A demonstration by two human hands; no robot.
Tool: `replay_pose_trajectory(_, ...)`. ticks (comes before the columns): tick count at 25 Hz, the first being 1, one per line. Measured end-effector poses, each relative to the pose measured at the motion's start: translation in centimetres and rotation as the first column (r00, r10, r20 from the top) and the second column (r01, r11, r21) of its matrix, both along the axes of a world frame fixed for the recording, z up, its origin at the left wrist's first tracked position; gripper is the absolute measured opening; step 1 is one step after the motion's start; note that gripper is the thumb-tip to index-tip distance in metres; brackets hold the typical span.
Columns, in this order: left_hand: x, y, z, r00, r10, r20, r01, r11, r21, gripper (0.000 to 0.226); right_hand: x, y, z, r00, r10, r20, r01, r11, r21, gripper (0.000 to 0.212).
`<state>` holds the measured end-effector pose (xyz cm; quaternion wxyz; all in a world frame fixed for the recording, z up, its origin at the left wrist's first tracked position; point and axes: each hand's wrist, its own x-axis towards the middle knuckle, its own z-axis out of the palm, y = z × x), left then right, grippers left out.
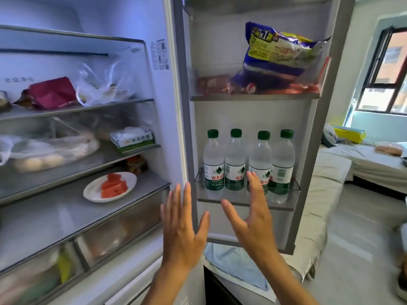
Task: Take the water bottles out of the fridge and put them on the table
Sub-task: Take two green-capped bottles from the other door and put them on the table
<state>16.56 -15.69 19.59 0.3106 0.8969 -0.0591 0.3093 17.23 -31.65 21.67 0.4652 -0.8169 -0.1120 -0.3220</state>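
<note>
1. In front of the open fridge door, the right hand [253, 221] reaches forward with fingers spread and straight, grasping nothing; its fingertips [251, 176] overlap the lower part of the third bottle in view, though whether they touch it I cannot tell.
2. The left hand [182, 230] is just beside it, palm flat, fingers extended and released, empty, lying in front of the door's hinge edge.
3. Beyond the fingers, four water bottles [235, 160] with green caps stand upright in a row, touching one another, in the lower door shelf [246, 202], behind its clear front rail.
4. Above them, the upper door shelf holds a blue and yellow bag [279, 56]. Left, inside the fridge, a plate of watermelon [110, 187] sits on a glass shelf, with plastic bags on the shelves higher up.
5. The step in hand looks like the first reach: no bottle has left the shelf, and no table is clearly visible here.
6. The next move likely calls for closing each hand round a bottle body above the rail, then lifting straight up until the base clears the rail before drawing it out. Since the bottles stand packed together, pulling one sideways could tip its neighbour.
</note>
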Motion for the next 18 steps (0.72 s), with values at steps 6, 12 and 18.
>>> replay_pose_trajectory(6,10.4,-2.4,4.1,0.995,-0.095,0.012,0.096,0.981,-0.167,0.079,10.6,0.0,3.8,0.996,-0.051,-0.077,0.048,0.998,-0.037,0.082)
replay_pose_trajectory(12,16.4,-3.1,5.0,0.940,-0.322,-0.113,0.254,0.882,-0.396,0.087,15.0,0.0,5.7,0.960,-0.232,-0.156,0.217,0.970,-0.105,0.078)
replay_pose_trajectory(18,18.1,-1.7,5.1,0.895,-0.395,-0.205,0.273,0.851,-0.449,0.072,13.6,-0.1,5.3,0.934,-0.288,-0.213,0.232,0.939,-0.254,0.076)
